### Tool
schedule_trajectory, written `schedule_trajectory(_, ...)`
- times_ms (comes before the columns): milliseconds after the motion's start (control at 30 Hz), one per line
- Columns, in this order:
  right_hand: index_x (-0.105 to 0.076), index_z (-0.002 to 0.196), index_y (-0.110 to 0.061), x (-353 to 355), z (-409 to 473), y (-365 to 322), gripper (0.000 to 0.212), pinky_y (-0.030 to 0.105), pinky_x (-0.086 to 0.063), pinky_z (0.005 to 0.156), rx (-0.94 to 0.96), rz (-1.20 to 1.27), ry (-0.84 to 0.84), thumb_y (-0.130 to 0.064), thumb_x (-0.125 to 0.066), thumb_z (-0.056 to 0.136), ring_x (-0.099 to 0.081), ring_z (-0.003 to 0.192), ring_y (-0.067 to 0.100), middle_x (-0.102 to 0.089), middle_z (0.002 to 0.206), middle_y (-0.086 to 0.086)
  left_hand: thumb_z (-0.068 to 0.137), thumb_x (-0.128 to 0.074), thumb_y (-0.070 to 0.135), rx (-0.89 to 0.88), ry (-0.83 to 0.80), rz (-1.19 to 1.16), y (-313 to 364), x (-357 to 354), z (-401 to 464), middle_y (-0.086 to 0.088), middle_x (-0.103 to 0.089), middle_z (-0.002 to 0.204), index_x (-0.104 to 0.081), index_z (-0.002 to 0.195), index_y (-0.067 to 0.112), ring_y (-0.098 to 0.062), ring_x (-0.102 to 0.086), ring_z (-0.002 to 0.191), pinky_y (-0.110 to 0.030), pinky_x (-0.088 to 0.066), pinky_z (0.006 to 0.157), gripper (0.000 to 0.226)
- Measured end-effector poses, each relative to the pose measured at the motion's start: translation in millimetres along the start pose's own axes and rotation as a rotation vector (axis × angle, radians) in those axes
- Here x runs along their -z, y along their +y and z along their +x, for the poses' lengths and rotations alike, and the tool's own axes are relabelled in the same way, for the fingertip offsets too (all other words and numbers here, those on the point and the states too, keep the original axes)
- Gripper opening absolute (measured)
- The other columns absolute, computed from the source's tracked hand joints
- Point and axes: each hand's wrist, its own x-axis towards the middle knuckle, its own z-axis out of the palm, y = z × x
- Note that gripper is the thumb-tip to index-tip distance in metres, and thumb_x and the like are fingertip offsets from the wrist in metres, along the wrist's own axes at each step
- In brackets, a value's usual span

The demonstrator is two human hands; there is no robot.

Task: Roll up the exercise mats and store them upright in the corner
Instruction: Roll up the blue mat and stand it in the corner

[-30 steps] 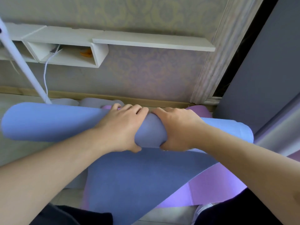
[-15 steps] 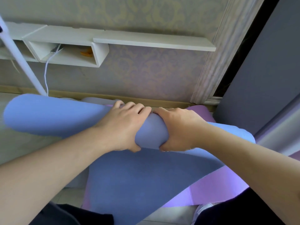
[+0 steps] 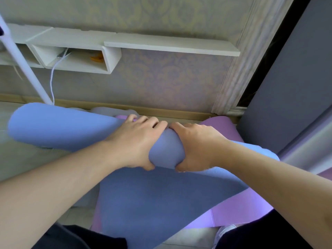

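**Blue mat: both hands clamped on the roll, loose end still flat**

My left hand (image 3: 138, 141) and right hand (image 3: 195, 146) sit side by side at the middle of the blue mat (image 3: 59, 126). On each, the fingers curl over the far side of the roll and the thumb hooks underneath, so both hands grip it. The index fingers nearly touch at the top; a short band of blue shows between the palms.

The rolled part lies crosswise in front of me. Its left end sticks out well past my left hand and is tilted upward toward the wall; its right end passes under my right forearm. The unrolled remainder hangs and spreads toward my legs.

Under it lies a purple mat (image 3: 231, 211), flat on the floor, showing at lower right and again beyond my right hand near the skirting.

Beyond: patterned wallpaper, a white wall shelf (image 3: 170, 45) with an open box compartment, a white cable (image 3: 52, 81) hanging from that compartment, and a white pole (image 3: 25, 69) slanting down at left. A grey panel (image 3: 291, 90) stands at right.
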Motion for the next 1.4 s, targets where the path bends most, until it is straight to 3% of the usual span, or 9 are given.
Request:
schedule_trajectory(200, -0.029, 0.146, -0.024, -12, -2, -6, 0.1, 0.047, -0.056, 0.086, 0.05, -0.102, 0.125, -0.059, -0.08, 0.068, -0.062, 0.105, 0.029, -0.055, 0.124, 0.0, 0.051, -0.082, 0.066, 0.072, 0.004, -0.158, -9, 11, 3, 0.017, -0.057, 0.111, -0.047, 0.127, 0.038, -0.015, -0.061, 0.1, -0.042, -0.048, 0.089, 0.089)
schedule_trajectory(400, -0.038, 0.138, -0.031, 0, 3, 2, 0.089, 0.043, -0.06, 0.074, 0.032, 0.008, 0.052, -0.056, -0.082, 0.064, -0.066, 0.093, 0.025, -0.063, 0.116, -0.008, 0.053, -0.078, 0.066, 0.04, 0.008, -0.077, -5, 8, -2, 0.016, -0.054, 0.121, -0.044, 0.13, 0.034, -0.017, -0.055, 0.114, -0.043, -0.043, 0.1, 0.09)
schedule_trajectory(533, -0.041, 0.137, -0.036, 1, 0, 4, 0.09, 0.042, -0.06, 0.074, -0.004, 0.097, 0.026, -0.059, -0.082, 0.061, -0.065, 0.091, 0.022, -0.064, 0.11, -0.012, 0.056, -0.08, 0.055, 0.022, 0.055, 0.0, 0, 2, 2, 0.011, -0.051, 0.116, -0.044, 0.128, 0.028, -0.021, -0.057, 0.108, -0.042, -0.044, 0.095, 0.085)
schedule_trajectory(700, -0.022, 0.151, -0.027, -7, -3, -5, 0.119, 0.047, -0.053, 0.092, 0.026, -0.134, 0.094, -0.066, -0.089, 0.06, -0.06, 0.113, 0.028, -0.054, 0.127, -0.001, 0.051, -0.082, 0.067, 0.099, 0.003, -0.181, -11, 13, 4, 0.017, -0.056, 0.106, -0.048, 0.123, 0.039, -0.015, -0.06, 0.098, -0.037, -0.043, 0.086, 0.084)
schedule_trajectory(867, -0.037, 0.138, -0.03, -3, 2, -1, 0.094, 0.04, -0.057, 0.074, 0.044, -0.086, 0.084, -0.06, -0.083, 0.062, -0.067, 0.097, 0.025, -0.062, 0.117, -0.008, 0.051, -0.078, 0.07, 0.08, -0.014, -0.122, -5, 7, -2, 0.016, -0.055, 0.117, -0.046, 0.128, 0.035, -0.018, -0.058, 0.11, -0.043, -0.044, 0.099, 0.091)
schedule_trajectory(1033, -0.038, 0.141, -0.033, 1, 2, 4, 0.095, 0.042, -0.059, 0.078, 0.02, -0.01, 0.067, -0.062, -0.081, 0.061, -0.067, 0.096, 0.024, -0.063, 0.116, -0.01, 0.055, -0.085, 0.057, 0.044, 0.054, 0.007, 3, -1, 2, 0.008, -0.052, 0.118, -0.042, 0.13, 0.027, -0.023, -0.059, 0.108, -0.045, -0.046, 0.095, 0.091)
schedule_trajectory(1200, -0.022, 0.152, -0.022, -12, -1, -6, 0.124, 0.047, -0.052, 0.094, 0.034, -0.19, 0.087, -0.065, -0.091, 0.058, -0.059, 0.115, 0.029, -0.053, 0.128, 0.001, 0.049, -0.08, 0.068, 0.095, 0.016, -0.15, -6, 4, 4, 0.017, -0.058, 0.112, -0.047, 0.127, 0.037, -0.017, -0.062, 0.105, -0.044, -0.049, 0.091, 0.09)
schedule_trajectory(1333, -0.035, 0.138, -0.027, -6, 1, -1, 0.095, 0.041, -0.056, 0.08, 0.032, -0.094, 0.081, -0.058, -0.085, 0.063, -0.065, 0.102, 0.026, -0.06, 0.118, -0.005, 0.051, -0.077, 0.067, 0.061, 0.008, -0.126, -1, 3, 1, 0.016, -0.055, 0.118, -0.045, 0.128, 0.035, -0.018, -0.057, 0.113, -0.042, -0.045, 0.098, 0.089)
schedule_trajectory(1400, -0.039, 0.137, -0.032, 1, 1, 3, 0.093, 0.042, -0.059, 0.076, 0.015, -0.009, 0.067, -0.06, -0.083, 0.059, -0.067, 0.095, 0.024, -0.064, 0.112, -0.011, 0.053, -0.08, 0.062, 0.023, 0.045, -0.026, 2, 2, 0, 0.011, -0.05, 0.127, -0.041, 0.136, 0.03, -0.02, -0.054, 0.119, -0.043, -0.041, 0.104, 0.097)
